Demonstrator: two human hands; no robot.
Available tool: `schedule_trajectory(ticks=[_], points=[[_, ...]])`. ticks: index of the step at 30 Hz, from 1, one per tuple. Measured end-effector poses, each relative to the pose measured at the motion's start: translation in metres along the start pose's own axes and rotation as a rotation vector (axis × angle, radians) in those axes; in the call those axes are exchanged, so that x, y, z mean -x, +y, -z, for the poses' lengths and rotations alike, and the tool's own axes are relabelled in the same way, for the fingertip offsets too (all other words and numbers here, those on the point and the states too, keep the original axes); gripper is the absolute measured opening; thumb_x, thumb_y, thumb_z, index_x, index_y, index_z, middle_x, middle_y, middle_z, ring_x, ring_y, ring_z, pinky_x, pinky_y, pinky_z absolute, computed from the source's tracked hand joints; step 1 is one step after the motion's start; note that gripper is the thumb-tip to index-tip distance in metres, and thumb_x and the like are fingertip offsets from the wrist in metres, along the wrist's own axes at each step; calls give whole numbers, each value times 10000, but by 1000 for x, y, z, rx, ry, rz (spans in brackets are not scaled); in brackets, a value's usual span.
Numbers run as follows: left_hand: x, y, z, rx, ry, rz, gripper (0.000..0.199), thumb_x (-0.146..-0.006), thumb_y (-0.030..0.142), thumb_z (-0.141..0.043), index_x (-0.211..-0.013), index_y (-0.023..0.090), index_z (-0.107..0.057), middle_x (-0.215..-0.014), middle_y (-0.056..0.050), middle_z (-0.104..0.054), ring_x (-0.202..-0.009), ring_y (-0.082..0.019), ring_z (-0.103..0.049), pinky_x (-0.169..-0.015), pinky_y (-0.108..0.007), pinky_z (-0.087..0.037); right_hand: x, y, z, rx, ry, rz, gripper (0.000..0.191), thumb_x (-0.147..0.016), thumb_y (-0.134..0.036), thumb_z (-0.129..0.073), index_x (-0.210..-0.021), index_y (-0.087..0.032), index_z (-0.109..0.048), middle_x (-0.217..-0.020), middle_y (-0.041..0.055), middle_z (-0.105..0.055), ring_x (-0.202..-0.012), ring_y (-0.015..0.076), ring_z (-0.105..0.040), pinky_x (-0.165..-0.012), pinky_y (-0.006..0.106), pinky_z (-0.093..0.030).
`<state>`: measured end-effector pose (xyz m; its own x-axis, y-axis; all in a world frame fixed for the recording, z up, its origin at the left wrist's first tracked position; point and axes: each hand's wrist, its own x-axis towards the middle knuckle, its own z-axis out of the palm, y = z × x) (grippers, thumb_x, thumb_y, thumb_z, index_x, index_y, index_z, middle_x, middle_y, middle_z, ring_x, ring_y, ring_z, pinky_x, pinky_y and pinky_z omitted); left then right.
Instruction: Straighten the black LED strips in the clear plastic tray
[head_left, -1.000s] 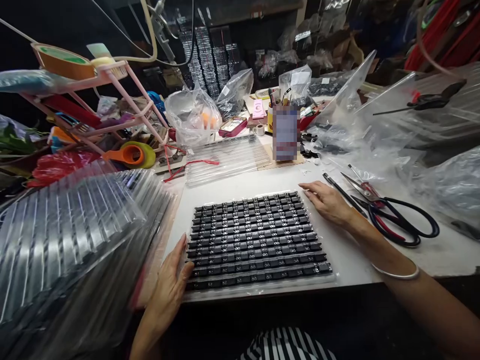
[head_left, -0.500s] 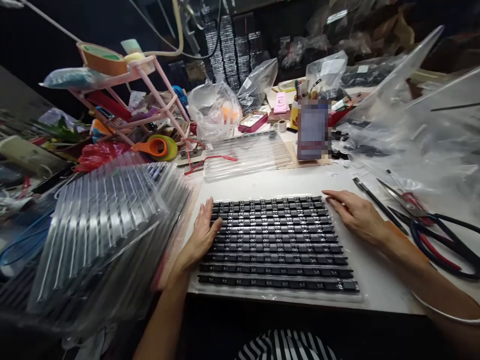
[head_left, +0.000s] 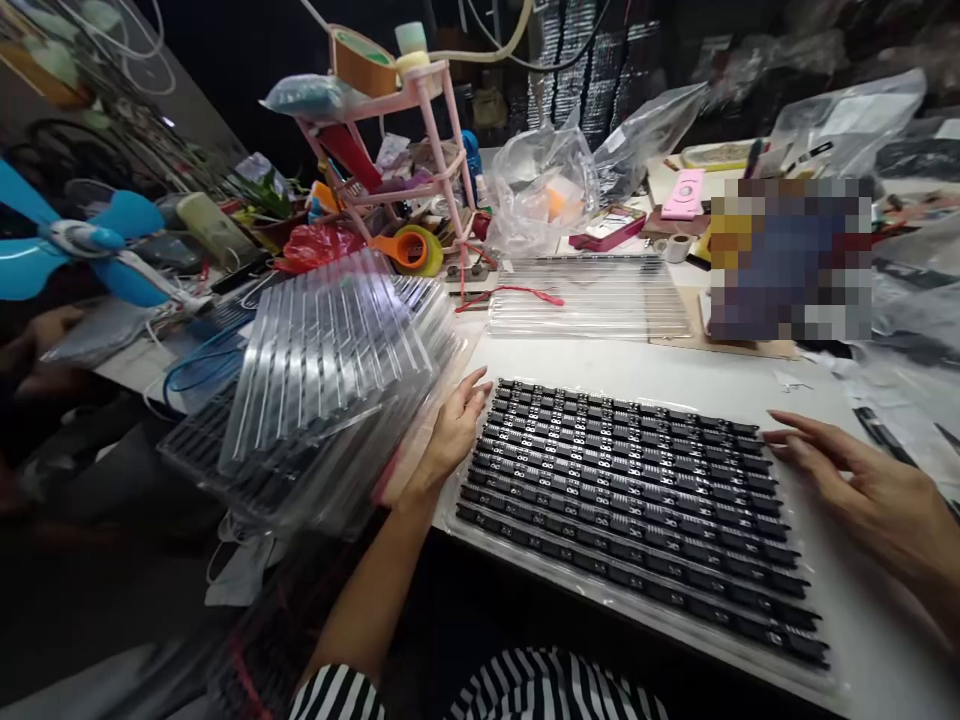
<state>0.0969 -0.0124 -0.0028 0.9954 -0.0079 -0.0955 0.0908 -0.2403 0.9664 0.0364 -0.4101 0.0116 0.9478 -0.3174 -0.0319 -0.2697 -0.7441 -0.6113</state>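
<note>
In front of me a clear plastic tray (head_left: 832, 690) lies on the white table, filled with several rows of black electronic strips (head_left: 630, 480) bearing small white marks. My left hand (head_left: 456, 425) rests at the tray's left edge, fingers stretched out and holding nothing. At the far right corner, my right hand (head_left: 847, 470) has its fingers extended beside the ends of the strips; whether they touch the tray I cannot tell. To the left of my left hand leans an uneven stack of clear ribbed trays (head_left: 322, 370).
Another clear ribbed tray (head_left: 592, 300) lies behind, with a red ribbon (head_left: 525, 292) across it. A pink rack (head_left: 431, 130) with tape rolls stands at the back left. A blue fan (head_left: 82, 240) is at far left. A black pen (head_left: 885, 435) lies beyond my right hand.
The view has turned to the left, bringing the fan into sight and shifting everything rightward. The filled tray now appears slanted. Both hands remain at its sides, still open.
</note>
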Motion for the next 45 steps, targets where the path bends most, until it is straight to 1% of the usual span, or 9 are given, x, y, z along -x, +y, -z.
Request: schedule_trajectory(ticks=[4, 10, 12, 15, 22, 26, 33, 38, 45], points=[[-4, -6, 0, -35, 26, -49, 424, -879, 227, -456, -1285, 120, -516, -1219, -138, -608, -1138, -197, -558, -1029, -363, -392, 0, -5, 3, -16, -20, -62, 612, -638, -573, -464, -1177, -311, -589, -917, 10, -704, -924, 266, -645, -922, 427, -479], [5, -6, 2, -61, 16, -53, 408, -887, 226, -436, -1271, 127, -531, -1208, -124, -619, -1115, -192, -574, -995, -347, -425, 0, -1, 5, 120, -15, -20, 589, -616, -573, -467, -1145, -348, -598, -988, 17, -687, -604, 234, -628, -808, 444, -501], [15, -6, 6, -49, 3, -58, 414, -896, 250, -431, -1286, 139, -514, -1223, -122, -611, -1141, -188, -561, -970, -330, -441, 7, 3, 6, 149, -42, 70, 555, -623, -594, -477, -1110, -360, -603, -1035, 7, -674, -664, 243, -643, -832, 446, -495], [28, -5, 14, -64, -7, -55, 419, -906, 288, -424, -1290, 141, -507, -1208, -120, -621, -1134, -184, -566, -901, -298, -473, 26, 7, 6, 133, -73, 186, 504, -676, -633, -454, -1087, -375, -590, -1088, -18, -659, -927, 267, -638, -926, 464, -463], [15, -3, 16, -226, 13, -94, 387, -884, 269, -436, -1226, 155, -575, -997, -74, -686, -730, -127, -615, -715, -264, -497, 77, -7, -4, 17, 66, 6, 564, -728, -686, -413, -1177, -386, -575, -1174, -50, -622, -1113, 263, -561, -1014, 466, -417], [9, -8, 11, -274, 49, -201, 349, -884, 250, -443, -1175, 155, -610, -1090, -91, -660, -925, -168, -623, -866, -307, -484, 82, -14, -10, -69, 165, -129, 537, -741, -670, -440, -1136, -352, -618, -1143, -25, -641, -1135, 271, -545, -1042, 469, -387], [22, -9, 10, -458, 23, -343, 409, -938, 349, -399, -1278, 165, -535, -1262, -126, -570, -1187, -210, -507, -1046, -399, -365, 83, -10, -12, -123, 214, -75, 491, -748, -601, -483, -1124, -320, -627, -1021, -11, -685, -1060, 270, -591, -1004, 465, -434], [29, -5, 7, -639, -204, -224, 651, -913, 554, -329, -1473, 244, -209, -1549, -100, -159, -1436, -275, -71, -1130, -550, -66, 87, -9, -17, -101, 260, -22, 434, -815, -518, -488, -1160, -283, -606, -1027, 23, -678, -1011, 252, -614, -982, 420, -456], [32, -2, 9, -582, -278, -205, 678, -920, 568, -248, -1492, 245, -80, -1553, -90, -99, -1437, -227, -56, -1144, -511, 10, 87, -10, -19, -119, 282, 27, 421, -845, -469, -493, -1188, -249, -597, -1050, 33, -671, -983, 233, -626, -957, 376, -476]])
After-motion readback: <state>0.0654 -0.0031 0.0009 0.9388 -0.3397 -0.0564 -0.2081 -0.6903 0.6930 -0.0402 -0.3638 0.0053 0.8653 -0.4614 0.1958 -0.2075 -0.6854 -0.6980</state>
